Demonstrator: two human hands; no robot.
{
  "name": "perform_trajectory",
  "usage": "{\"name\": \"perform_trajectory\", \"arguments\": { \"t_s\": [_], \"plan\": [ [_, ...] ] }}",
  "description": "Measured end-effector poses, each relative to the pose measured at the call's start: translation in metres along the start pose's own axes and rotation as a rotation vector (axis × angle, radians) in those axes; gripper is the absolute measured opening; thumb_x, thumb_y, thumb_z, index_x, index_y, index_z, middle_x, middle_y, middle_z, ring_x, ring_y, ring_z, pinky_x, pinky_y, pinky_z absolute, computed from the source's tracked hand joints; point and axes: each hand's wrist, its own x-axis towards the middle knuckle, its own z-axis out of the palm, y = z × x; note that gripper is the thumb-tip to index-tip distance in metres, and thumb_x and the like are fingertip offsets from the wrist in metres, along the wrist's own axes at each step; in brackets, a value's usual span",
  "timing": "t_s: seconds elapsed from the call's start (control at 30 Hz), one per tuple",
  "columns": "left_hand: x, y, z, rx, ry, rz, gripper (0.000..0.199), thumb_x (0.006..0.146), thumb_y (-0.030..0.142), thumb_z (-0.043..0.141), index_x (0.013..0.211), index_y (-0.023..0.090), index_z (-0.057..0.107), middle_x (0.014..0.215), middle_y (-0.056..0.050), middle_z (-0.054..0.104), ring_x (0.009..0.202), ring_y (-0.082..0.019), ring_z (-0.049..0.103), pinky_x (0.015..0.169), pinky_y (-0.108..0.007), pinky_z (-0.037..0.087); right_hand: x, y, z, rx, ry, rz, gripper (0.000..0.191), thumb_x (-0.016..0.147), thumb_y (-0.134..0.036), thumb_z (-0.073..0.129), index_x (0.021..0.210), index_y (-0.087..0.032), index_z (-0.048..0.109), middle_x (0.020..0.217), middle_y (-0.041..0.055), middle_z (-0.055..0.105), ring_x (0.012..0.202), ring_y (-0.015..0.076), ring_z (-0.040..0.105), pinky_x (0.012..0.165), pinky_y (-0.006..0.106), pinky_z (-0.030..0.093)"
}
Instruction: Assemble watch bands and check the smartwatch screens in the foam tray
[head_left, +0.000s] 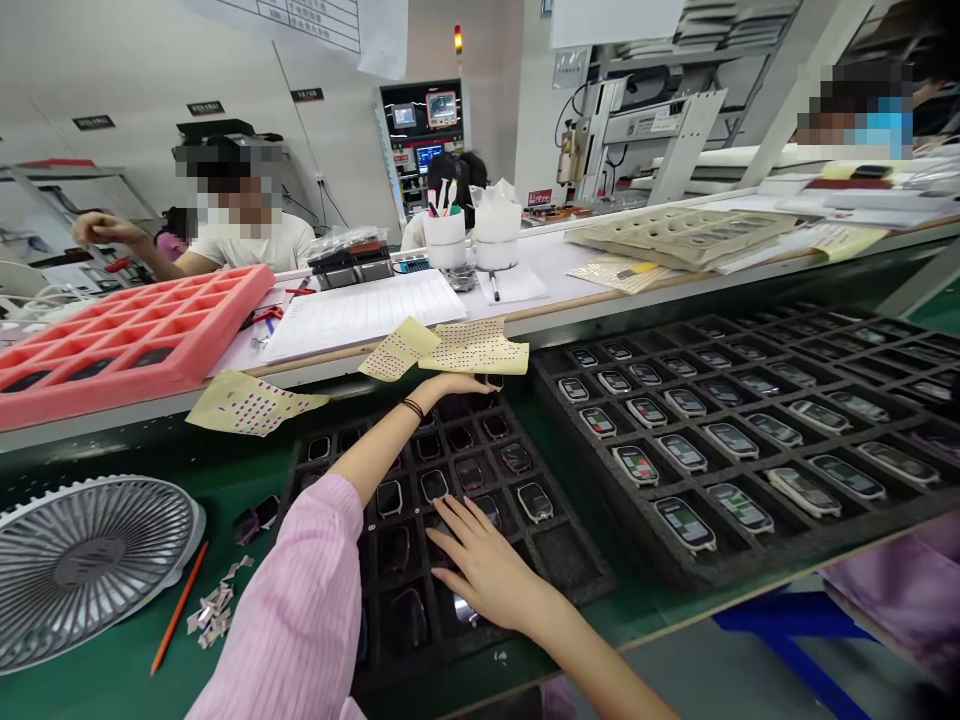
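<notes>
While the left hand (450, 386) and right hand (487, 565) are well apart, both are over a black tray (574, 570) of smartwatches (535, 502) on the green bench (142, 690). At far left lie a pink foam tray (127, 340), a round fan (90, 570), an orange pencil (178, 608) and foil scraps (214, 600). A dotted yellow sheet (251, 403) lies just left of the black tray. The left hand reaches the tray's far edge, below two more yellow sheets (450, 348), touching a dark watch (491, 381); whether it grips it, I cannot tell. The right hand lies open on the watches mid-tray. A second black tray (750, 560) of watches sits just right.
</notes>
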Motion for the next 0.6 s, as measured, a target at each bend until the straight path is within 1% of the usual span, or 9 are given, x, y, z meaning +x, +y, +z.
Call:
{"name": "perform_trajectory", "arguments": {
  "t_s": [0.07,0.1,0.17,0.27,0.37,0.47,0.53,0.6],
  "plan": [
    [-0.004,-0.001,-0.003,0.016,-0.117,-0.006,0.045,0.066,0.028,0.073,0.109,0.019,0.066,0.11,-0.007,0.069,0.103,-0.022,0.062,0.094,-0.032,0.046,0.0,0.0,-0.001,-0.015,0.005,-0.012,0.047,0.098,-0.04,0.039,0.137,-0.016,0.049,0.154,0.0147,0.032,0.144,0.0304,0.023,0.116,0.052,0.028],
    [-0.006,-0.002,-0.004,0.026,-0.193,-0.009,0.048,0.068,0.027,0.072,0.114,0.018,0.063,0.114,-0.007,0.068,0.107,-0.022,0.061,0.097,-0.032,0.045,-0.001,-0.001,-0.002,-0.024,0.005,-0.017,0.047,0.098,-0.039,0.039,0.137,-0.016,0.049,0.154,0.0147,0.032,0.144,0.0305,0.024,0.116,0.052,0.029],
    [-0.01,-0.005,-0.004,0.046,-0.299,-0.014,0.054,0.067,0.024,0.071,0.12,0.017,0.059,0.118,-0.007,0.066,0.11,-0.022,0.059,0.098,-0.032,0.044,-0.001,-0.001,-0.002,-0.039,0.004,-0.023,0.046,0.098,-0.038,0.04,0.137,-0.016,0.048,0.154,0.0145,0.032,0.144,0.0305,0.024,0.115,0.051,0.03],
    [-0.011,-0.008,0.0,0.081,-0.393,-0.015,0.055,0.067,0.017,0.068,0.121,0.018,0.057,0.122,-0.006,0.064,0.112,-0.02,0.057,0.097,-0.03,0.043,-0.001,0.0,-0.001,-0.051,0.002,-0.023,0.046,0.098,-0.038,0.039,0.137,-0.016,0.048,0.154,0.0147,0.032,0.144,0.0304,0.024,0.116,0.05,0.029],
    [-0.009,-0.007,0.005,0.113,-0.425,-0.006,0.057,0.065,0.01,0.065,0.121,0.02,0.057,0.127,-0.005,0.061,0.117,-0.021,0.055,0.1,-0.029,0.041,-0.001,0.0,0.0,-0.057,0.01,-0.021,0.046,0.098,-0.039,0.038,0.136,-0.016,0.049,0.153,0.0154,0.034,0.144,0.0301,0.024,0.117,0.05,0.028],
    [-0.009,-0.003,0.01,0.134,-0.425,-0.007,0.06,0.064,0.006,0.063,0.122,0.019,0.056,0.128,-0.006,0.061,0.116,-0.021,0.056,0.1,-0.03,0.041,-0.001,-0.001,0.0,-0.06,0.018,-0.019,0.045,0.098,-0.039,0.04,0.134,-0.016,0.05,0.152,0.0155,0.035,0.144,0.0297,0.026,0.117,0.049,0.028],
    [-0.011,0.001,0.01,0.133,-0.418,-0.008,0.059,0.066,0.006,0.062,0.123,0.018,0.056,0.129,-0.006,0.061,0.116,-0.021,0.056,0.101,-0.029,0.041,-0.001,-0.002,0.0,-0.061,0.018,-0.019,0.045,0.098,-0.039,0.04,0.134,-0.016,0.05,0.152,0.0156,0.036,0.144,0.0297,0.026,0.116,0.049,0.028],
    [-0.014,0.004,0.007,0.122,-0.403,-0.008,0.054,0.069,0.011,0.064,0.123,0.017,0.056,0.131,-0.006,0.06,0.12,-0.02,0.054,0.104,-0.029,0.039,-0.001,-0.002,-0.001,-0.063,0.02,-0.02,0.044,0.098,-0.039,0.04,0.134,-0.015,0.05,0.152,0.0157,0.035,0.144,0.0297,0.026,0.116,0.049,0.029]
  ]
}}
